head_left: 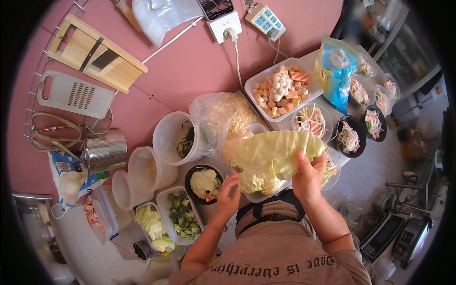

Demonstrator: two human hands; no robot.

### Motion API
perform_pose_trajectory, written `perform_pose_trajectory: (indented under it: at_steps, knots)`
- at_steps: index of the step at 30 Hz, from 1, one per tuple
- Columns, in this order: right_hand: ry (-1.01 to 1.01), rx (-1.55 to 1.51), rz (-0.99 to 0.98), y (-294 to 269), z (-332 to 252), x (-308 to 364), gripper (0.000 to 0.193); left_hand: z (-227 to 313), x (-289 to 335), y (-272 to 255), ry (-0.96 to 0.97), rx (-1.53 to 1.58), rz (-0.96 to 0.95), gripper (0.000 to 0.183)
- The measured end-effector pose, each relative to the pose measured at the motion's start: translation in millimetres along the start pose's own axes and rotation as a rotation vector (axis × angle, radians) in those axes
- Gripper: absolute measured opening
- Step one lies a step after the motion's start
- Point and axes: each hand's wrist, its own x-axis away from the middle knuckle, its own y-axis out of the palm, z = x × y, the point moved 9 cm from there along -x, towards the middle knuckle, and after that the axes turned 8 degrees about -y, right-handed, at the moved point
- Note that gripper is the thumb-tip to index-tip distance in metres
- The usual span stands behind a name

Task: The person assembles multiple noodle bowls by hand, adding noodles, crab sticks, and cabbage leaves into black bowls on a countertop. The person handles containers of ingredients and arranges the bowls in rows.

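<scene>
My right hand (309, 183) grips a large pale green cabbage leaf (278, 154), its thumb lying on top of the leaf. The leaf is held up in front of my chest and hides part of what stands below it. My left hand (229, 197) is raised just left of the leaf, fingers apart and holding nothing. Beside it sits a black bowl (192, 195) with torn cabbage pieces (205, 183) inside. More leafy pieces (266, 184) show beneath the held leaf; whether they are attached to it I cannot tell.
Tubs of chopped dark greens (184, 216) and cabbage (153, 222) stand at the lower left. A bag of noodles (232, 111) lies behind the leaf. Further back is a tub of fish balls and cubes (285, 90). Several filled bowls (350, 137) line the right side.
</scene>
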Motion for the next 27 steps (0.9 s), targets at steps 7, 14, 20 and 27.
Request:
perform_pose_trajectory:
  at_steps: [7,14,20,27]
  knots:
    - [0.161,-0.008,-0.044,-6,16,-4,0.046,103,-66,-9,0.203,0.344,0.037,0.097]
    - [0.580,-0.036,-0.157,-18,48,-8,0.052,107,-97,48,-0.404,0.453,-0.571,0.074]
    - [0.307,0.681,-0.496,-25,42,-17,0.045,113,-95,52,-0.418,0.302,-0.644,0.043]
    - [-0.005,1.098,-0.934,-4,44,5,0.031,117,-80,55,-0.176,-0.242,-0.722,0.034]
